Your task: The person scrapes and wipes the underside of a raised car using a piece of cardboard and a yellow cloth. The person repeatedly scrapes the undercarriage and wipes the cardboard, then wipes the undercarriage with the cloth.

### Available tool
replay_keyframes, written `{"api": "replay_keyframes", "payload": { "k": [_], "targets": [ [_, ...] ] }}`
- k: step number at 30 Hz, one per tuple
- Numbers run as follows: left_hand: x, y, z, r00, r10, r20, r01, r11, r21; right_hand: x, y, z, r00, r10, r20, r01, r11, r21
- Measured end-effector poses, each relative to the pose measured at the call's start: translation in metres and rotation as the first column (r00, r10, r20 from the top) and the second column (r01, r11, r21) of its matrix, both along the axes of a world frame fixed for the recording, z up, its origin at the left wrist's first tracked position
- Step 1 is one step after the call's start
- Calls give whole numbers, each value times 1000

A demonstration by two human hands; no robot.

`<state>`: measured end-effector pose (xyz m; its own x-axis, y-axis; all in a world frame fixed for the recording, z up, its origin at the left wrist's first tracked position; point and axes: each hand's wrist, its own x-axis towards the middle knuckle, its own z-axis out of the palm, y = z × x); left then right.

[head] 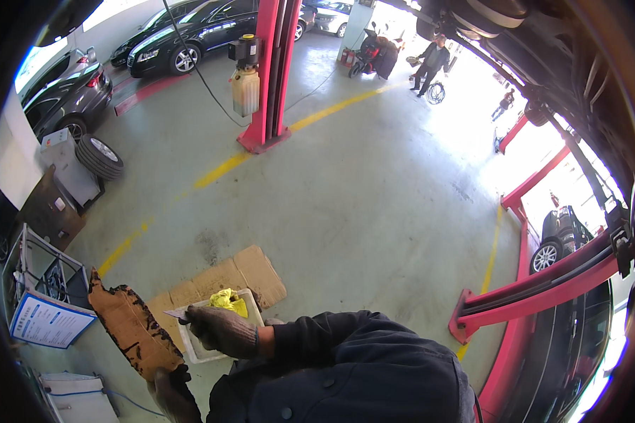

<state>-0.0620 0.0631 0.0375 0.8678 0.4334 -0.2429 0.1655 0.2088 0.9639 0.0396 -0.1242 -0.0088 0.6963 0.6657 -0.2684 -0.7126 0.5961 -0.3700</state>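
My left hand (170,394), in a dark-stained work glove, grips the lower end of a torn piece of brown cardboard (135,330) smeared with black, sticky-looking residue along its edges. My right hand (222,330), in a grey knit glove with blackened fingers, is closed on a small flat pale blade (174,313), perhaps a scraper. The blade's tip points left, apart from the held cardboard. Below the right hand stands a white plastic tray (203,355), partly hidden by the glove. A crumpled yellow cloth or bag (227,301) lies at its far edge.
Flattened cardboard (259,275) covers the floor beyond the tray. A metal cart (58,275) with a printed sheet stands left. Red lift posts (275,74) rise ahead and right; a raised vehicle's underside (566,58) hangs overhead. A person (432,63) stands far off.
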Motion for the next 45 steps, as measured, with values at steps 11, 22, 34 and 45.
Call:
{"api": "replay_keyframes", "payload": {
  "k": [11,22,34,45],
  "targets": [
    [4,-5,7,998,-6,59,8,999,-33,8,1,12,997,-62,-42,61,998,-26],
    [3,12,8,981,-193,0,74,380,922,18,-1,26,990,-134,-39,131,989,-75],
    [13,36,-10,974,-223,39,192,904,382,41,-11,54,857,-478,190,512,828,-227],
    [23,32,27,884,-454,112,200,583,787,77,-21,60,788,-347,508,477,867,-148]
  ]
}}
